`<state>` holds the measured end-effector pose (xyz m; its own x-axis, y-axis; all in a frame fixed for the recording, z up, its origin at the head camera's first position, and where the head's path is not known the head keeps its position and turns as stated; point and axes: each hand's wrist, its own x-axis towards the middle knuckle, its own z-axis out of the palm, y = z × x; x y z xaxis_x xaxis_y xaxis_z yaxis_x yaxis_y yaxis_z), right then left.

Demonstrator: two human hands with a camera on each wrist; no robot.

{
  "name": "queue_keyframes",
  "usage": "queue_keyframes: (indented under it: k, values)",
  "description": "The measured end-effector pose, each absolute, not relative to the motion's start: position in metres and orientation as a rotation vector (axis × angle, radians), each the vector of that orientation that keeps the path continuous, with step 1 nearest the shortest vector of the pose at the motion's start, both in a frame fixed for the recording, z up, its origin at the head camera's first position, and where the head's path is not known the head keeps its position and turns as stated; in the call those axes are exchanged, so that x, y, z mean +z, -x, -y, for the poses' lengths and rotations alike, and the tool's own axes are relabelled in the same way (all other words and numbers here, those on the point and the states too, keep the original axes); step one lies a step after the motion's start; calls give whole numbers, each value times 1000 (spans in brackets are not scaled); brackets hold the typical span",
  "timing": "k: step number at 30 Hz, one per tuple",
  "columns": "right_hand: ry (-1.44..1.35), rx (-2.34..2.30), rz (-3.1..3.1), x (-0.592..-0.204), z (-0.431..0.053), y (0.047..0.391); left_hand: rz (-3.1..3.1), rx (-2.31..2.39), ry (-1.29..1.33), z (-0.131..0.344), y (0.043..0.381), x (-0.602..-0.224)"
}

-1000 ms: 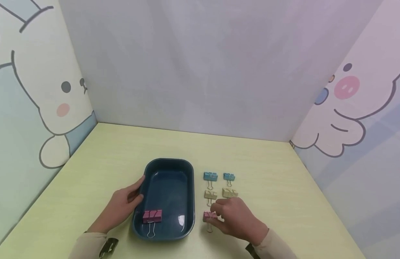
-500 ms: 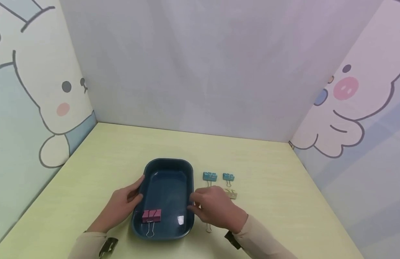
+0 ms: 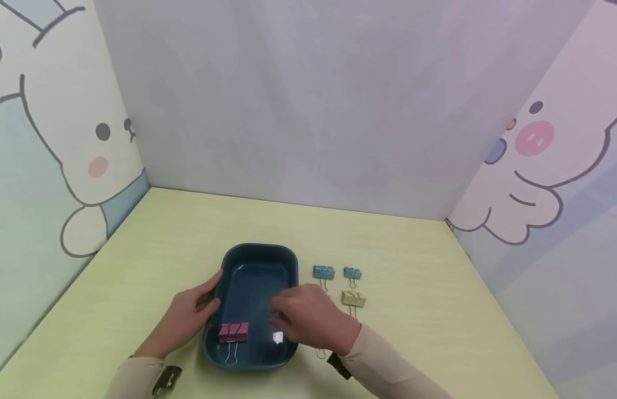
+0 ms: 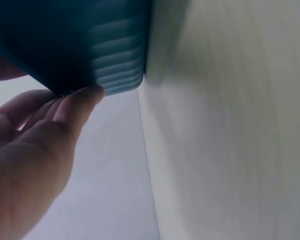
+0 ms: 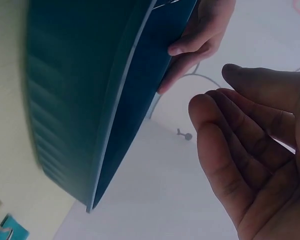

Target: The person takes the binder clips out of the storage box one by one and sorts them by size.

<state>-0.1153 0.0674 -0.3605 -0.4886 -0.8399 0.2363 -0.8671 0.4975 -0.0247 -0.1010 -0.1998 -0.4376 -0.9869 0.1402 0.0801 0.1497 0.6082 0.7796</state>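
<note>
A dark blue tray [image 3: 260, 360] stands on the table, and my left hand [image 3: 190, 313] grips its left rim. In the left wrist view, fingers of that hand lie along the outer wall of the tray [image 4: 117, 60]. A large pink binder clip [image 3: 233, 332] lies inside, at the tray's front left. Over the tray's right side is my right hand [image 3: 313, 316], its fingers loosely bent. The right wrist view shows a gap between thumb and fingers of this hand [image 5: 255, 140], with nothing held. A smaller binder clip [image 3: 321, 353] is mostly hidden beneath it; only its wire handle shows.
Right of the tray lie a larger blue binder clip [image 3: 324, 272], a smaller blue one [image 3: 352, 273] and a yellow one [image 3: 353, 298]. Behind the table rises a pale grey backdrop [image 3: 288, 111]; side panels with cartoon animals flank it.
My right hand has left the smaller pink binder clip on the table and moved left, past the rim, over the tray. The left hand keeps its place on the tray.
</note>
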Motion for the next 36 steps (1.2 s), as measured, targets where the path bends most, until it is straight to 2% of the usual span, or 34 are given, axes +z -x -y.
queue_keyframes:
  k: [20,36]
  values:
    - [-1600,64,2586,-360,-33,118,2795,-1370,268,200,100,-436]
    - [-1648,-133,2652,-374,-3,104,2786,-1361,261,199,96,-435]
